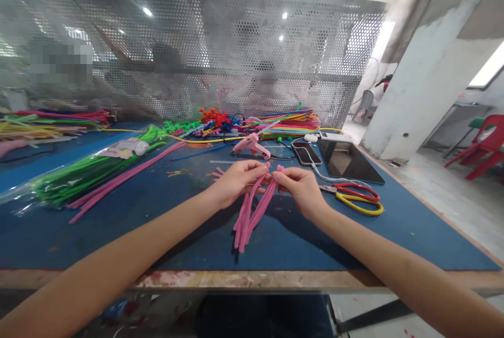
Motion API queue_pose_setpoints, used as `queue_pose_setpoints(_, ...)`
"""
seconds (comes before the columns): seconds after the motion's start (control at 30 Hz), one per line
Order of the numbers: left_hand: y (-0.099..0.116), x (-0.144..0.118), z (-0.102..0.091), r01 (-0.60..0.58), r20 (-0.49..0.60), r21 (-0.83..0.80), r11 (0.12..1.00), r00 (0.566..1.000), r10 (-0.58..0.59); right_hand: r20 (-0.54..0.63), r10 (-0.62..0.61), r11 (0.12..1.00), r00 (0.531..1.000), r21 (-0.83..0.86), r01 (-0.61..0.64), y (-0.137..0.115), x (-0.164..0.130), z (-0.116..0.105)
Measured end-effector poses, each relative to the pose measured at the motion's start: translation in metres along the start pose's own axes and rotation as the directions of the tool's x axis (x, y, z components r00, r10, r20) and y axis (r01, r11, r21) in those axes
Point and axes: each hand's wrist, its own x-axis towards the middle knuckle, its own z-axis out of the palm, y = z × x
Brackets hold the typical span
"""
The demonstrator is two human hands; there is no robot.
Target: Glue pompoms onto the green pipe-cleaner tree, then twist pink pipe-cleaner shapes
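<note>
Centre of frame: left hand [236, 180] and right hand [299, 188] are pinching, fingers closed, the top ends of a pink pipe-cleaner bundle [248, 217]; bundle is hanging below the fingertips over the blue table [118, 222].

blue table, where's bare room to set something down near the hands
Free: the blue table front right, below the scissors, and front left between the green stem pack and left hand. Crowded: behind the pink stems, with glue gun, phone and tablet.
</note>
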Motion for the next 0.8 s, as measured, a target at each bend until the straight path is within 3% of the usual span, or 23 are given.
queue_pose_setpoints(0.1, -0.008, -0.005, 0.013, 0.072, 0.053, -0.284, 0.956, 0.997, -0.059, -0.044, -0.110, 0.992, 0.993, -0.065, 0.107, -0.001, -0.001, 0.001)
queue_pose_setpoints(0.23, -0.018, -0.006, 0.023, 0.057, 0.048, -0.445, 0.894, 0.998, -0.040, -0.073, -0.215, 0.969, 0.974, -0.138, 0.203, -0.001, 0.001, 0.000)
queue_pose_setpoints(0.4, -0.018, -0.009, 0.031, -0.041, -0.005, -0.450, 0.892, 0.999, 0.043, -0.114, -0.269, 0.947, 0.957, -0.214, 0.240, -0.003, -0.001, 0.000)
queue_pose_setpoints(0.57, -0.020, -0.010, 0.034, -0.132, -0.064, -0.407, 0.904, 0.991, 0.116, 0.005, -0.101, 0.995, 0.995, 0.021, 0.101, -0.003, -0.002, 0.003)
queue_pose_setpoints(0.63, -0.020, -0.010, 0.033, -0.120, -0.057, -0.379, 0.918, 0.993, 0.106, 0.023, -0.128, 0.991, 0.991, 0.028, 0.127, -0.004, -0.003, 0.002)
queue_pose_setpoints(0.8, -0.009, -0.004, 0.021, -0.048, 0.022, -0.226, 0.973, 0.998, 0.054, -0.060, -0.202, 0.979, 0.978, 0.006, 0.203, -0.006, 0.000, -0.001)
